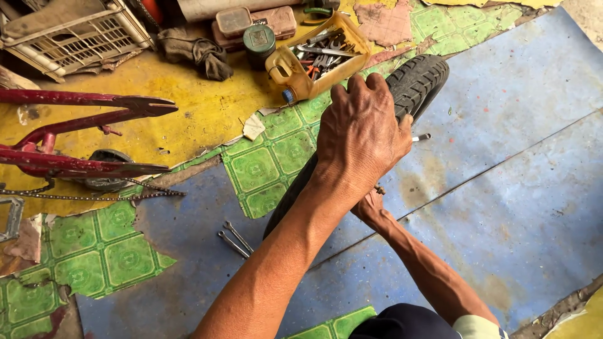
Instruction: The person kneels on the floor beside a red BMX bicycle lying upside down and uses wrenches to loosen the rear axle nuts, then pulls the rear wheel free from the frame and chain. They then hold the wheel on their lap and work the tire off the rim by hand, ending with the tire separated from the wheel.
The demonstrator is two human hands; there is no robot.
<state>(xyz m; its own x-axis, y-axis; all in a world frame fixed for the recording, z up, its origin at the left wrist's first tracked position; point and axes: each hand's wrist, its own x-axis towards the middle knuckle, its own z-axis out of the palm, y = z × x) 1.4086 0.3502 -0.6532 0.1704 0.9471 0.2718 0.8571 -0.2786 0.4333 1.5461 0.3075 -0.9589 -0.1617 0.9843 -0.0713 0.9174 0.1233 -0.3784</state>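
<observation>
Worn blue flooring [502,188] spreads under the tyre [418,78], with green patterned patches and yellow beyond it. From the tyre, the red bike frame [69,160] and chain lie far to the left, a cut yellow jug [320,56] of tools sits just above, and two spanners [235,240] lie below-left. The tyre stands on edge, running from under my forearm up past my knuckles. My left hand [361,135] curls over its tread, fingers closed and gripping it. My right hand [370,207] is tucked beneath; I cannot tell its grip. I judge a firm, steady hold keeps the wheel from rolling, thumb clear of the valve [422,137].
</observation>
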